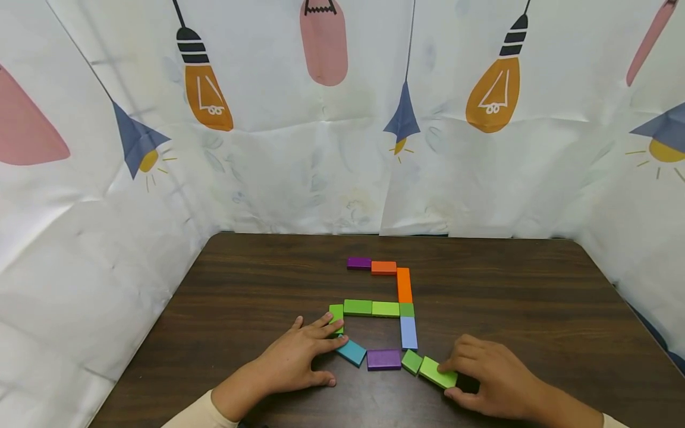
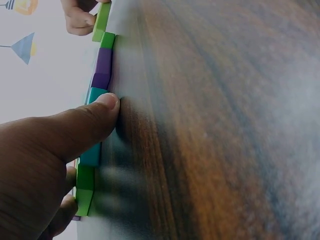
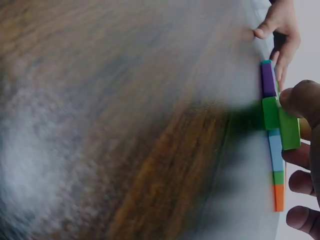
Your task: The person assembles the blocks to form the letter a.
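Observation:
My right hand (image 1: 492, 377) pinches a light green block (image 1: 434, 371) between thumb and fingers, with the block's far end right at a small green block (image 1: 411, 361). In the right wrist view the thumb presses along that block (image 3: 290, 129). My left hand (image 1: 299, 359) lies with fingers extended, fingertips on a green block (image 1: 336, 311) and a teal block (image 1: 351, 352). Its thumb rests near the tabletop. Between the hands a purple block (image 1: 383, 359) completes the front row beside the teal one. A light blue block (image 1: 409, 333) stretches back from the small green block.
Two green blocks (image 1: 357, 307) and a small green square (image 1: 407, 310) form a row behind. Two orange blocks (image 1: 404, 285) and a dark purple block (image 1: 359, 263) continue toward the back of the brown table (image 1: 257, 279). A printed white cloth (image 1: 321, 178) hangs behind it.

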Demonstrator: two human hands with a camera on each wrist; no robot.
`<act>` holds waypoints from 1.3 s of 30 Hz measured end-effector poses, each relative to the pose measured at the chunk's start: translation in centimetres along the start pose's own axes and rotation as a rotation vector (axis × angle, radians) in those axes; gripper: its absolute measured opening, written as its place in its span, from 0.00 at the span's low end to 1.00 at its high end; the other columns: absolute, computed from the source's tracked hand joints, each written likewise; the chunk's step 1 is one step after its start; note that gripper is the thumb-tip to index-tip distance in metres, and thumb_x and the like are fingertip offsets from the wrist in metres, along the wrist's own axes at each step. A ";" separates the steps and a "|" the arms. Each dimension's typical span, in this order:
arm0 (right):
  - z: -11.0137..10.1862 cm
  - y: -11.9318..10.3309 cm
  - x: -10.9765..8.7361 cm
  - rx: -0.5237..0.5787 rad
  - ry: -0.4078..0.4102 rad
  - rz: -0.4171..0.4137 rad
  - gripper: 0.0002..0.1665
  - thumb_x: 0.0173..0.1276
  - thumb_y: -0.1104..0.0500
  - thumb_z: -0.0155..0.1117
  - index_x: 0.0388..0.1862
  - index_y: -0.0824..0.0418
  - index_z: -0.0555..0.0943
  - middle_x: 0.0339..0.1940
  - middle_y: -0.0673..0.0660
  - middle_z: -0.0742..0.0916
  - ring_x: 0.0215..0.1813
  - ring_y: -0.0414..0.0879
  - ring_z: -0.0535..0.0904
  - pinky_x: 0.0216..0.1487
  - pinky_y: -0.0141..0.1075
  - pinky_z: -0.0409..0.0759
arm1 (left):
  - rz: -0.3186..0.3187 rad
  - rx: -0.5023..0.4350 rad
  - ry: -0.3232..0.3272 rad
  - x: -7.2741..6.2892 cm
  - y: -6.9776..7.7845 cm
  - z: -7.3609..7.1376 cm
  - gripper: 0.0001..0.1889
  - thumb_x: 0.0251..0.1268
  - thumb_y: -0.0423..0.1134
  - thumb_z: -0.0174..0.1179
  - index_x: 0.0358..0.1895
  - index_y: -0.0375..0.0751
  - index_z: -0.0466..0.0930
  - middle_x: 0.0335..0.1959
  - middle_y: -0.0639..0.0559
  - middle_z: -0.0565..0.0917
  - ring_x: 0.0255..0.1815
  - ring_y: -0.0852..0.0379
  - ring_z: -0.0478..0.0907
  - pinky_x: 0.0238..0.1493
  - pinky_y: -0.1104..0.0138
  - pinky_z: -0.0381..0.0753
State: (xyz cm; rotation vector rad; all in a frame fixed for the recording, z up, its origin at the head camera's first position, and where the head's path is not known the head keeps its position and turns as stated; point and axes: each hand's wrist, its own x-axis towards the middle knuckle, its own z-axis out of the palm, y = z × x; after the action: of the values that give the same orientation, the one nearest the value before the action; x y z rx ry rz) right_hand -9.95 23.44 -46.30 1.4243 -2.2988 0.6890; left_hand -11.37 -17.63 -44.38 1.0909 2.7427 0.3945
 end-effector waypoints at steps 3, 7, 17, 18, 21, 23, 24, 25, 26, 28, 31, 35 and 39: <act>0.2 -0.1 -0.1 -0.014 -0.021 0.019 0.21 0.57 0.47 0.82 0.49 0.42 0.86 0.40 0.34 0.78 0.40 0.29 0.70 0.38 0.22 0.68 | -0.005 0.002 -0.004 0.0 0.0 0.0 0.39 0.61 0.63 0.69 0.75 0.55 0.72 0.80 0.53 0.62 0.81 0.47 0.52 0.65 0.27 0.58; 0.6 -0.2 -0.2 -0.026 -0.055 0.037 0.19 0.59 0.46 0.81 0.48 0.41 0.85 0.40 0.33 0.78 0.40 0.29 0.70 0.39 0.22 0.69 | -0.002 0.004 -0.001 -0.1 0.0 0.0 0.40 0.61 0.63 0.69 0.75 0.55 0.72 0.80 0.53 0.62 0.81 0.46 0.52 0.65 0.27 0.59; 0.5 -0.5 -0.1 -0.042 -0.107 0.109 0.19 0.59 0.43 0.80 0.48 0.39 0.83 0.40 0.31 0.78 0.40 0.28 0.70 0.37 0.22 0.70 | 0.019 0.014 0.014 -0.1 -0.1 0.1 0.39 0.62 0.62 0.69 0.75 0.54 0.72 0.80 0.52 0.63 0.81 0.45 0.54 0.64 0.27 0.60; 0.5 -0.4 -0.1 -0.043 -0.110 0.114 0.19 0.59 0.43 0.80 0.48 0.39 0.83 0.40 0.31 0.78 0.40 0.28 0.70 0.37 0.22 0.70 | 0.021 0.014 0.015 -0.1 -0.1 0.1 0.39 0.62 0.62 0.69 0.75 0.54 0.72 0.79 0.52 0.63 0.81 0.45 0.54 0.64 0.27 0.60; 0.5 -0.4 -0.1 -0.047 -0.112 0.119 0.19 0.59 0.43 0.80 0.48 0.39 0.83 0.41 0.31 0.78 0.40 0.28 0.70 0.37 0.23 0.71 | 0.018 0.019 0.011 -0.1 -0.1 0.1 0.39 0.62 0.63 0.69 0.75 0.54 0.72 0.80 0.52 0.63 0.81 0.46 0.54 0.64 0.27 0.60; 0.5 -0.3 -0.2 -0.049 -0.109 0.116 0.19 0.59 0.43 0.80 0.48 0.39 0.83 0.41 0.31 0.78 0.41 0.28 0.70 0.37 0.23 0.71 | 0.010 0.020 0.002 -0.1 -0.1 0.1 0.39 0.62 0.63 0.68 0.75 0.55 0.72 0.80 0.53 0.62 0.81 0.47 0.53 0.65 0.28 0.60; 0.6 -0.3 -0.2 -0.050 -0.109 0.115 0.20 0.59 0.43 0.80 0.48 0.39 0.83 0.41 0.31 0.78 0.41 0.28 0.70 0.37 0.22 0.70 | 0.009 0.023 0.000 0.0 -0.1 0.1 0.39 0.62 0.63 0.68 0.76 0.55 0.71 0.80 0.53 0.62 0.81 0.47 0.53 0.65 0.28 0.60; 0.6 -0.3 -0.2 -0.049 -0.110 0.115 0.20 0.59 0.42 0.80 0.48 0.39 0.83 0.41 0.31 0.78 0.41 0.28 0.70 0.37 0.22 0.70 | 0.007 0.027 -0.003 0.0 -0.1 0.0 0.39 0.62 0.63 0.68 0.76 0.56 0.71 0.80 0.54 0.62 0.81 0.47 0.52 0.66 0.28 0.59; 0.6 -0.3 -0.2 -0.047 -0.111 0.117 0.20 0.60 0.42 0.80 0.48 0.39 0.83 0.41 0.31 0.78 0.41 0.28 0.70 0.37 0.22 0.70 | 0.006 0.031 -0.004 0.0 -0.1 0.0 0.39 0.62 0.63 0.68 0.76 0.56 0.71 0.80 0.54 0.62 0.81 0.48 0.52 0.66 0.29 0.59; 0.6 -0.3 -0.2 -0.042 -0.118 0.125 0.19 0.60 0.42 0.79 0.48 0.38 0.82 0.41 0.31 0.78 0.41 0.28 0.70 0.37 0.23 0.70 | 0.012 0.046 -0.004 -0.1 -0.1 0.0 0.39 0.63 0.64 0.68 0.76 0.57 0.71 0.80 0.54 0.62 0.81 0.48 0.52 0.67 0.29 0.58; 0.4 -0.4 -0.1 -0.035 -0.141 0.149 0.20 0.61 0.40 0.78 0.49 0.38 0.82 0.42 0.30 0.78 0.41 0.28 0.70 0.37 0.25 0.73 | 0.035 0.088 0.019 -0.1 -0.1 -0.1 0.37 0.64 0.64 0.66 0.75 0.57 0.72 0.79 0.54 0.64 0.81 0.48 0.54 0.69 0.30 0.56; 0.1 -0.5 -0.2 -0.025 -0.175 0.223 0.23 0.63 0.39 0.75 0.55 0.41 0.82 0.43 0.31 0.78 0.41 0.28 0.72 0.35 0.30 0.76 | 0.071 0.128 0.076 0.2 -0.2 -0.1 0.32 0.67 0.63 0.64 0.71 0.57 0.77 0.76 0.54 0.69 0.79 0.47 0.60 0.72 0.34 0.55; -0.2 -0.4 -0.2 -0.036 -0.199 0.305 0.29 0.66 0.39 0.73 0.62 0.46 0.80 0.43 0.32 0.78 0.39 0.28 0.74 0.33 0.31 0.76 | 0.087 0.126 0.116 0.7 -0.2 -0.2 0.29 0.69 0.62 0.63 0.68 0.55 0.80 0.71 0.54 0.74 0.75 0.48 0.65 0.73 0.40 0.59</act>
State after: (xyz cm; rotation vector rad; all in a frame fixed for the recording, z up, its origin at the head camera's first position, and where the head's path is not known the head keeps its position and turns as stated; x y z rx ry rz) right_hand -9.50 23.56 -46.12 1.1842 -2.7042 0.6075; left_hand -11.99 -17.32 -44.26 1.2603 2.8624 0.3090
